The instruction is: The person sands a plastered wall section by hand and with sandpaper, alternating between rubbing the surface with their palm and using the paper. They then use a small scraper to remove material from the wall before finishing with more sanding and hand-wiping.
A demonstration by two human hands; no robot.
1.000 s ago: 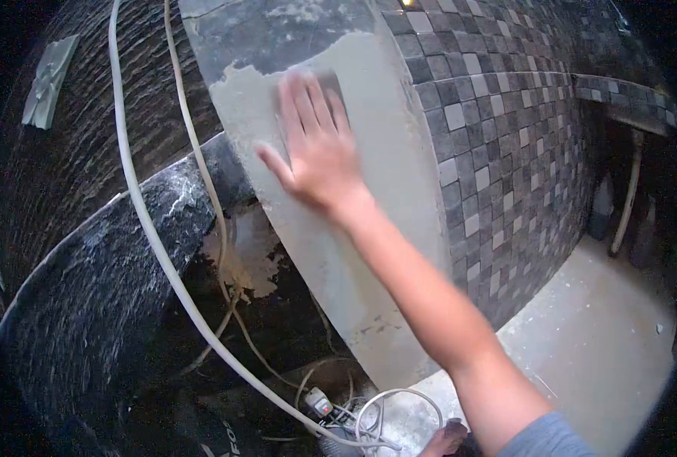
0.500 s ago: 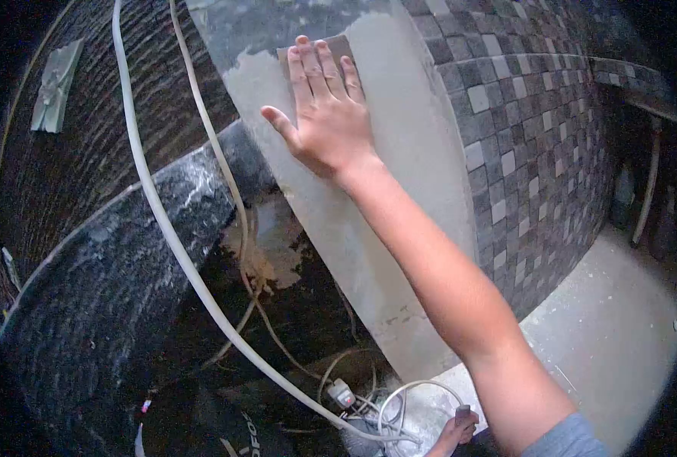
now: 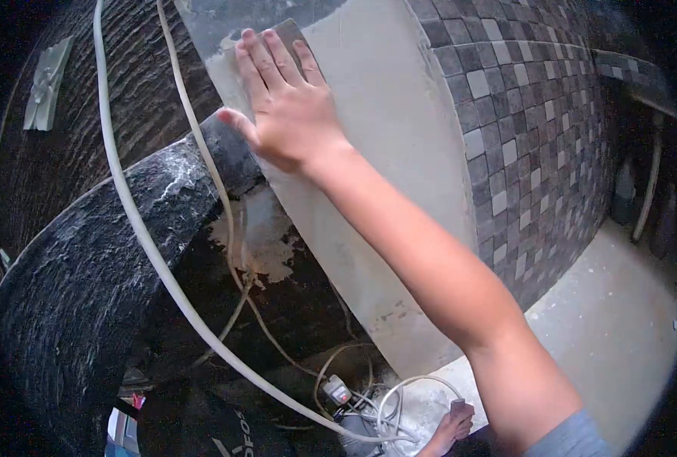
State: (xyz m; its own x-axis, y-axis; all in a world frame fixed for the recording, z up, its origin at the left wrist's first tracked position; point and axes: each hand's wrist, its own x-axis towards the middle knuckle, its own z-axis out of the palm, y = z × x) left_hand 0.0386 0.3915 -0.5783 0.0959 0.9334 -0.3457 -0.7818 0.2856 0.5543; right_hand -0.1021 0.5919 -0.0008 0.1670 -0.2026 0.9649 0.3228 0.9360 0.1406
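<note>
My right hand (image 3: 293,114) lies flat with spread fingers on a sheet of sandpaper (image 3: 287,34), pressing it against the pale, plaster-coated strip of wall (image 3: 399,137). Most of the sheet is hidden beneath the fingers; its grey-brown upper edge shows past the fingertips. The thumb sticks out over the strip's left edge. Low in the view, my left hand (image 3: 447,433) is closed around a small grey-brown piece (image 3: 458,407), whose end pokes up from the fist.
A thick white cable (image 3: 152,244) and a thinner one (image 3: 201,145) hang down the left side. Near the floor are coiled wires and a white plug (image 3: 337,391). Mosaic tiles (image 3: 521,145) cover the right wall. A black rough-surfaced curved panel (image 3: 87,282) stands at left.
My right hand has slid left and slightly down across the wall, and the sandpaper has moved and tilted with it. My left hand keeps its hold, shifted only slightly.
</note>
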